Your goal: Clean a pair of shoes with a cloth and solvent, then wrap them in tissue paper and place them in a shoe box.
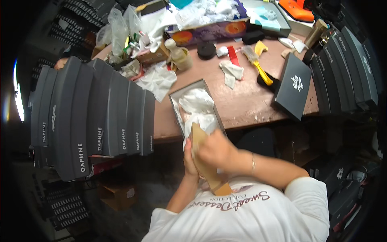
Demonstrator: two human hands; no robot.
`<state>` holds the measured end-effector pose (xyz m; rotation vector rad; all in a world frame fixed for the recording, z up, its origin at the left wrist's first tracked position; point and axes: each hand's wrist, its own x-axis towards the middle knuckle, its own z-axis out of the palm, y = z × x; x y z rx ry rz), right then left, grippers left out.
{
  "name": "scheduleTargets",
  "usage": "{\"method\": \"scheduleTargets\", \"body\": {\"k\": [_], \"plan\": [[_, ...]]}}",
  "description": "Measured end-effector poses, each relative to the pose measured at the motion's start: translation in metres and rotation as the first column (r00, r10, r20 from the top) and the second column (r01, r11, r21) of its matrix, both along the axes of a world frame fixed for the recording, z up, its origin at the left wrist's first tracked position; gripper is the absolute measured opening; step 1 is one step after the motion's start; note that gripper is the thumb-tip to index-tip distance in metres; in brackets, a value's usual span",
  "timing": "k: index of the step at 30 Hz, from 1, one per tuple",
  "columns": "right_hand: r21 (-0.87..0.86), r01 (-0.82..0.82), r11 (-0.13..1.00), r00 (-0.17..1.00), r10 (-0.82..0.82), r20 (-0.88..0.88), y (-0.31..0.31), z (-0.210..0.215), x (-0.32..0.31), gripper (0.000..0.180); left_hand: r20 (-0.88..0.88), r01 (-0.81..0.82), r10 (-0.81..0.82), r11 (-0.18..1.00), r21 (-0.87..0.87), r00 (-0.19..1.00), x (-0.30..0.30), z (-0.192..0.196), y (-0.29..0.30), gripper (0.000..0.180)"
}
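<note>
Two hands grip a tan shoe (pixel 205 161), sole up, close to the chest: left hand (pixel 189 161) steadies the side, right hand (pixel 215 149) wraps over the top. The open box (pixel 213 105) with white tissue paper (pixel 197 107) sits at the counter (pixel 250 101) edge, within reach. Dark lid (pixel 293 85) lies apart at right.

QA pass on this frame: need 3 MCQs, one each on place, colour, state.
1. Where is the open shoe box?
A. on the floor
B. at the table's near edge
C. atop the stacked boxes

2. What colour is the brush handle?
A. yellow
B. green
C. white

3. What do the left hand and right hand hold?
A. nothing
B. a lid
C. a tan shoe

B: it sits at the table edge.
A: handle is yellow.
C: both hands grip the shoe.
</note>
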<state>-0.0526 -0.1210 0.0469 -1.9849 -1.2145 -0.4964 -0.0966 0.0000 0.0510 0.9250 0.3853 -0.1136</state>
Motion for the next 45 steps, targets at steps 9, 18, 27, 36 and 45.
{"method": "scheduleTargets", "body": {"k": [9,18,27,36,45], "plan": [[0.094,0.022,0.995,0.997,-0.015,-0.073,-0.008,0.007,0.004,0.018,-0.046,0.064,-0.075,0.976,-0.207,0.996,-0.010,-0.022,0.014,0.060],[0.005,0.062,0.998,0.995,-0.061,-0.083,-0.026,0.016,0.003,0.020,-0.046,0.036,-0.051,0.959,-0.281,0.998,-0.001,-0.007,0.004,0.060],[0.075,0.109,0.991,0.993,-0.106,-0.048,-0.031,0.007,0.008,0.024,-0.015,0.095,-0.101,0.970,-0.224,0.995,0.002,-0.007,0.002,0.063],[0.060,0.120,0.991,0.993,-0.121,0.003,-0.026,0.011,0.019,0.023,-0.056,0.090,-0.104,0.972,-0.216,0.993,0.003,0.000,-0.004,0.062],[0.074,0.078,0.994,0.997,-0.078,-0.011,-0.008,0.017,0.008,0.017,0.012,0.106,-0.106,0.977,-0.186,0.994,-0.002,-0.011,0.011,0.058]]}}
